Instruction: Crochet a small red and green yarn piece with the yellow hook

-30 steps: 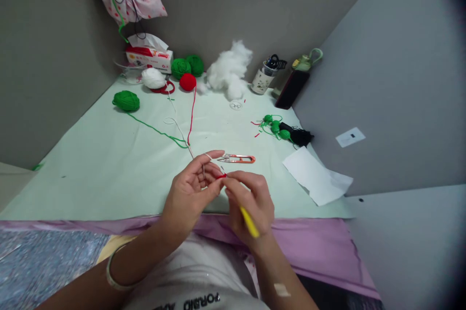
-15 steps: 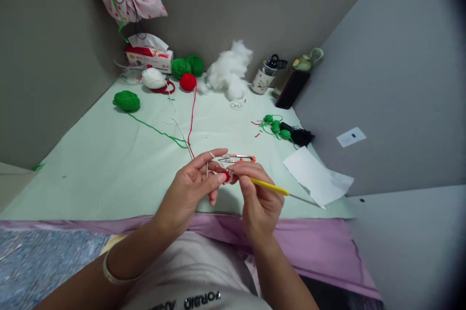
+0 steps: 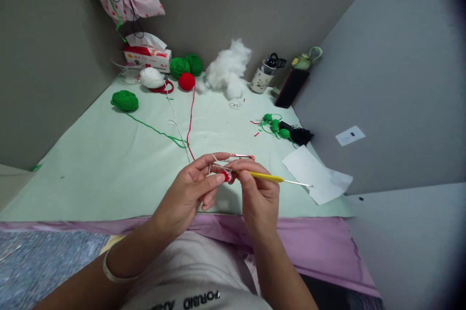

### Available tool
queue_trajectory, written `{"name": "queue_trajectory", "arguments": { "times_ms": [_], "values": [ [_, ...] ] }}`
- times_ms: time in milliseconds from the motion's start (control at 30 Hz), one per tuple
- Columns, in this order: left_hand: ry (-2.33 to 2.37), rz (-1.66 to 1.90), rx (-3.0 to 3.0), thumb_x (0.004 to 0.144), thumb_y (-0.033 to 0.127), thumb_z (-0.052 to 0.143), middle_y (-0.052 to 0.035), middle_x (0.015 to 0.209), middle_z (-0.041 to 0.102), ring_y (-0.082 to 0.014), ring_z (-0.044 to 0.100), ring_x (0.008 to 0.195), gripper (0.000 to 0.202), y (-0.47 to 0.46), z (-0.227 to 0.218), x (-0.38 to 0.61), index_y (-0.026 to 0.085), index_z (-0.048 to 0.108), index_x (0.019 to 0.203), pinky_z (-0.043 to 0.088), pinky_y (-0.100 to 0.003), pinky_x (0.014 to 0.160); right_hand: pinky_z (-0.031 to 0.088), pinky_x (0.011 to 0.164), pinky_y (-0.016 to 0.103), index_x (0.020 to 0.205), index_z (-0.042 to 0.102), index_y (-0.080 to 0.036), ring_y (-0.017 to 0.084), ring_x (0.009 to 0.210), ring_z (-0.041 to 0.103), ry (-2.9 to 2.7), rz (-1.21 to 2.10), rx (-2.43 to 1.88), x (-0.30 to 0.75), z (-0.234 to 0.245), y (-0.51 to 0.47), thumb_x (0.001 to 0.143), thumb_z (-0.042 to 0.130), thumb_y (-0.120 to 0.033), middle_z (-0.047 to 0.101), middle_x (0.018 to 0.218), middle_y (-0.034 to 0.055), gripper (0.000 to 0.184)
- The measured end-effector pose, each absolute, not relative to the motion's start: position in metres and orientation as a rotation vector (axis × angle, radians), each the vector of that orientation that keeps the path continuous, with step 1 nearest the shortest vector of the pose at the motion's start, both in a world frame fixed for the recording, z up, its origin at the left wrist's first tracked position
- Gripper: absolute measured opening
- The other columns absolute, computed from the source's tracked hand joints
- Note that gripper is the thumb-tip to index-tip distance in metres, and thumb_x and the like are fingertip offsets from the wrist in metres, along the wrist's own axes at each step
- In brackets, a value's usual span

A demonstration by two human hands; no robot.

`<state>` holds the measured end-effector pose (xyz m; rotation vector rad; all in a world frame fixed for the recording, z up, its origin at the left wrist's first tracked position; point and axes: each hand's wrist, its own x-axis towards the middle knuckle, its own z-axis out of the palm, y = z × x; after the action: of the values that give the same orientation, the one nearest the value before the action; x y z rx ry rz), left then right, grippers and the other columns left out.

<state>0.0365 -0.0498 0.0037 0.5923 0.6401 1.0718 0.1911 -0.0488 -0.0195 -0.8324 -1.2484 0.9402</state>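
Head view: left hand (image 3: 192, 184) pinches small red-and-white yarn piece (image 3: 226, 176) between thumb and fingers, white strand looped over the index finger. Right hand (image 3: 260, 196) grips yellow-handled hook (image 3: 267, 176) pen-style; its left tip is at the white strand by the piece, right metal end sticks out over white paper (image 3: 316, 176). Piece sits between both hands, over near middle of table (image 3: 109, 169). Orange snips (image 3: 245, 156) just beyond the fingers, partly hidden. Far left: white ball (image 3: 152, 77), red ball (image 3: 187, 82), strands trailing toward left hand. Green beaded strand with black tassel (image 3: 285, 133): right, beyond paper. White fluff (image 3: 229, 70) at far middle.
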Motion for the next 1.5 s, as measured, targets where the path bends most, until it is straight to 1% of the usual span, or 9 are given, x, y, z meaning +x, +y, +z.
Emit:
{"name": "queue_trajectory", "arguments": {
  "times_ms": [133, 333, 567, 800, 933, 1100, 1233, 1333, 1500],
  "values": [
    [0.660, 1.066, 0.626, 0.087, 0.023, 0.085, 0.0059, 0.079, 0.060, 0.0023, 0.044, 0.043, 0.028, -0.051, 0.003, 0.036, 0.025, 0.081, 0.115, 0.035, -0.010, 0.040, 0.059, 0.070, 0.027, 0.097, 0.081, -0.024, 0.013, 0.073, 0.069, -1.113, 1.118, -0.791, 0.194, -0.016, -0.050, 0.100, 0.069, -0.032, 0.078, 0.093, 0.0029, 0.015],
    [0.701, 1.057, 0.643, 0.086, 0.023, 0.086, 0.0027, 0.092, 0.065, 0.0027, 0.046, 0.044, 0.030, -0.049, 0.002, 0.034, 0.025, 0.081, 0.115, 0.035, -0.012, 0.040, 0.059, 0.071, 0.028, 0.093, 0.078, -0.023, 0.014, 0.073, 0.070, -1.070, 1.183, -0.776, 0.198, -0.009, -0.053, 0.103, 0.065, -0.036, 0.079, 0.092, 0.0036, 0.021],
    [0.765, 1.121, 0.753, 0.087, 0.024, 0.085, 0.0036, 0.090, 0.063, 0.0011, 0.050, 0.046, 0.030, -0.052, -0.002, 0.032, 0.029, 0.081, 0.117, 0.039, -0.012, 0.042, 0.059, 0.074, 0.033, 0.103, 0.076, -0.024, 0.017, 0.083, 0.073, -1.289, 0.958, -0.796, 0.200, -0.009, -0.060, 0.107, 0.056, -0.027, 0.079, 0.097, 0.0042, 0.020],
    [0.827, 1.198, 0.837, 0.086, 0.024, 0.087, 0.0044, 0.087, 0.062, -0.0024, 0.054, 0.052, 0.032, -0.054, -0.004, 0.035, 0.030, 0.081, 0.116, 0.049, -0.014, 0.046, 0.059, 0.078, 0.037, 0.112, 0.074, -0.026, 0.020, 0.093, 0.073, -1.502, 0.629, -0.795, 0.199, -0.010, -0.067, 0.107, 0.051, -0.018, 0.079, 0.102, 0.0045, 0.024],
    [0.808, 1.203, 0.832, 0.084, 0.024, 0.088, 0.0048, 0.086, 0.063, -0.0024, 0.055, 0.052, 0.032, -0.053, -0.003, 0.035, 0.030, 0.081, 0.115, 0.050, -0.013, 0.045, 0.060, 0.077, 0.037, 0.112, 0.073, -0.026, 0.020, 0.090, 0.072, -1.497, 0.644, -0.784, 0.199, -0.009, -0.066, 0.107, 0.051, -0.018, 0.078, 0.100, 0.0040, 0.024],
    [0.801, 1.196, 0.825, 0.084, 0.022, 0.088, 0.0052, 0.084, 0.063, -0.0024, 0.056, 0.053, 0.032, -0.053, -0.003, 0.033, 0.030, 0.082, 0.115, 0.051, -0.013, 0.047, 0.059, 0.080, 0.037, 0.111, 0.074, -0.025, 0.020, 0.096, 0.073, -1.507, 0.631, -0.777, 0.198, -0.009, -0.066, 0.107, 0.053, -0.018, 0.079, 0.102, 0.0050, 0.023],
    [0.733, 1.132, 0.760, 0.085, 0.023, 0.087, 0.0048, 0.085, 0.064, -0.0018, 0.056, 0.050, 0.032, -0.053, -0.002, 0.031, 0.029, 0.081, 0.116, 0.049, -0.013, 0.046, 0.059, 0.074, 0.033, 0.104, 0.074, -0.025, 0.016, 0.079, 0.072, -1.291, 0.895, -0.760, 0.199, -0.010, -0.062, 0.108, 0.055, -0.024, 0.078, 0.098, 0.0038, 0.020],
    [0.708, 1.091, 0.723, 0.086, 0.024, 0.087, 0.0046, 0.082, 0.064, -0.0017, 0.055, 0.049, 0.031, -0.053, 0.000, 0.031, 0.027, 0.081, 0.116, 0.048, -0.014, 0.046, 0.059, 0.071, 0.031, 0.100, 0.073, -0.024, 0.015, 0.075, 0.072, -1.191, 1.062, -0.719, 0.201, -0.011, -0.059, 0.108, 0.054, -0.029, 0.079, 0.095, 0.0037, 0.021],
    [0.719, 1.115, 0.727, 0.088, 0.024, 0.085, 0.0046, 0.083, 0.063, -0.0022, 0.055, 0.051, 0.030, -0.053, -0.002, 0.032, 0.026, 0.080, 0.117, 0.047, -0.015, 0.047, 0.060, 0.075, 0.033, 0.105, 0.072, -0.024, 0.016, 0.081, 0.072, -1.352, 0.873, -0.794, 0.202, -0.010, -0.063, 0.108, 0.052, -0.023, 0.078, 0.098, 0.0042, 0.020]
  ]
}}
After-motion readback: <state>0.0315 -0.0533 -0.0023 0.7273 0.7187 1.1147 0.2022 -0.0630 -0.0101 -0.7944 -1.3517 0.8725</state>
